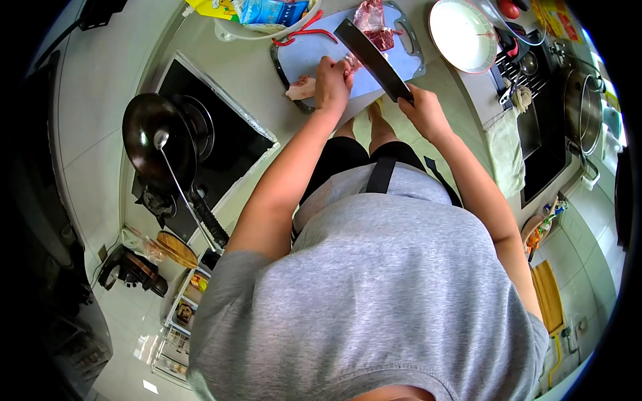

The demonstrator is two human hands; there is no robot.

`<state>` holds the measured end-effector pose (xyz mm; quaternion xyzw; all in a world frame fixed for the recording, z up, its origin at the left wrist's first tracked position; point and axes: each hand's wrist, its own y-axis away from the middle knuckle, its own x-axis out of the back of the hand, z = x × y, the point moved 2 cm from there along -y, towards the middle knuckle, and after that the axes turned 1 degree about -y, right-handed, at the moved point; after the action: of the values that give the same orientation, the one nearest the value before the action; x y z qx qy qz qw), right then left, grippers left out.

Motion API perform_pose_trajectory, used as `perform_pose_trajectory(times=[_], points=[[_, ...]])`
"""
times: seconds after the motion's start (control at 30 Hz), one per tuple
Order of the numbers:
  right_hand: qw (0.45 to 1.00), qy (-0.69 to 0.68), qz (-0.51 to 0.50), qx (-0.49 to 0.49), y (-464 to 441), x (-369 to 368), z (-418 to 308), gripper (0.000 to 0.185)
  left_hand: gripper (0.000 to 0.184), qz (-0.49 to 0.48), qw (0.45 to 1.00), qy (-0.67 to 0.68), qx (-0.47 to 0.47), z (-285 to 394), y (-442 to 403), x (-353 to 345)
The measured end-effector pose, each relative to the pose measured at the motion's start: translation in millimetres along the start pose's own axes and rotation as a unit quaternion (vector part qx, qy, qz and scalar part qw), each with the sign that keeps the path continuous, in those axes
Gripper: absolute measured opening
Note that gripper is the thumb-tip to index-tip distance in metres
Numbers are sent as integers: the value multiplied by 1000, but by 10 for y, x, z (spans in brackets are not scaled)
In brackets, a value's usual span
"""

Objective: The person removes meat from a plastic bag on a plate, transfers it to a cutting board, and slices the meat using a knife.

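Note:
My right hand [424,113] is wrapped round the handle of a dark-bladed cleaver [371,59], its blade slanting up and left over the chopping board [304,59]. On the board, the curled fingers of my left hand [333,83] press on a piece of raw meat, mostly hidden under the hand and blade. A pale, fatty meat piece [302,88] lies left of this hand, by the board's near edge. Beyond the blade rests a larger red chunk of raw meat [374,25]. Red chillies [309,31] lie along the board's far left side.
A white basin [267,30] holding packets stands left of the board. To the right is a white plate [463,35]. A wok [157,137] with a ladle [175,167] sits on the hob at left. A cloth [506,154] hangs near the sink at right.

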<state>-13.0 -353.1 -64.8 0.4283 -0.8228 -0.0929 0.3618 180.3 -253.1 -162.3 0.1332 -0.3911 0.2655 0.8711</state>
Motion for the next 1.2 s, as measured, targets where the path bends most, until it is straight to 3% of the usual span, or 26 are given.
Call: perform_pose_trajectory(times=[0.1, 0.17, 0.27, 0.33, 0.47, 0.53, 0.57, 0.7, 0.77, 0.9, 1.0, 1.07, 1.13, 1.2], points=[[999, 16, -4, -30, 42, 145, 13, 23, 13, -29, 998, 54, 5, -191, -26, 2], [999, 18, 18, -28, 78, 212, 108, 23, 13, 12, 998, -37, -58, -292, -106, 114], [997, 13, 40, -68, 157, 309, 128, 23, 10, 23, 995, -81, -44, -433, -305, 304], [991, -18, 49, -123, 198, 365, 212, 24, 18, -4, 991, -125, -38, -372, -392, 422], [990, -16, 73, -117, 271, 413, 380, 26, 32, 3, 974, -200, -102, 125, -500, 597], [983, -51, 48, -173, 324, 474, 304, 29, 35, -14, 999, -32, -33, 172, -703, 332], [982, -53, 51, -173, 332, 463, 361, 29, 38, 22, 999, 12, -26, 140, -854, 133], [989, -36, 88, -112, 363, 435, 498, 32, 47, 67, 997, -32, -25, 285, -1334, -346], [990, -32, 96, -96, 391, 457, 492, 32, 51, 17, 992, -96, 76, 393, -1451, -435], [989, -49, 106, -92, 429, 492, 520, 30, 49, -91, 984, -76, 129, 513, -1569, -429], [987, -47, 106, -114, 453, 511, 602, 28, 41, -64, 995, -24, 78, 580, -1588, -448], [984, -61, 107, -127, 480, 533, 638, 28, 32, -4, 986, 126, 106, 603, -1610, -378], [985, -59, 109, -120, 489, 531, 713, 29, 27, -56, 900, 365, 231, 659, -1606, -309], [986, -56, 110, -109, 467, 530, 729, 29, 26, -2, 838, 470, 277, 752, -1526, -239]])
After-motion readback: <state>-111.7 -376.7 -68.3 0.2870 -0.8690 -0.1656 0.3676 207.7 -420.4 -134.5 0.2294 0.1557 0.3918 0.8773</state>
